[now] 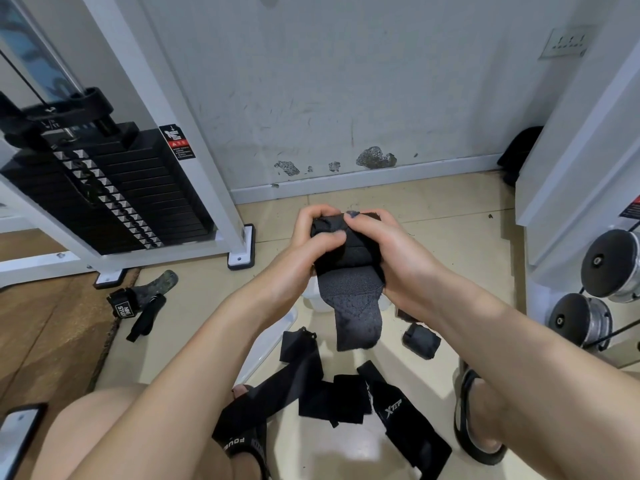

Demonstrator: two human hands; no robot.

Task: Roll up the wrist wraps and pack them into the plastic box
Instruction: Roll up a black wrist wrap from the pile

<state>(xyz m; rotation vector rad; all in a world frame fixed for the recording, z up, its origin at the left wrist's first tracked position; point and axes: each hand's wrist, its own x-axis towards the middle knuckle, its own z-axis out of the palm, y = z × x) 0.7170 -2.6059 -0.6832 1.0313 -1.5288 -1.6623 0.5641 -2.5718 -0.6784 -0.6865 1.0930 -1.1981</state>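
Both hands hold one black wrist wrap (349, 271) in mid-air above the floor. My left hand (308, 244) grips its rolled part from the left, and my right hand (391, 251) grips it from the right. The wrap's loose end hangs down below the hands. A rolled wrap (420, 341) lies on the tiles to the right. Several unrolled black wraps (332, 393) lie spread on the floor below. A clear plastic box (273, 337) sits under my left forearm, mostly hidden.
A weight stack machine (104, 188) with a white frame stands at the left. More straps (138, 303) lie near its foot. Dumbbells (609, 265) rest on a rack at the right. A phone (17, 434) lies at the bottom left. My sandalled feet flank the wraps.
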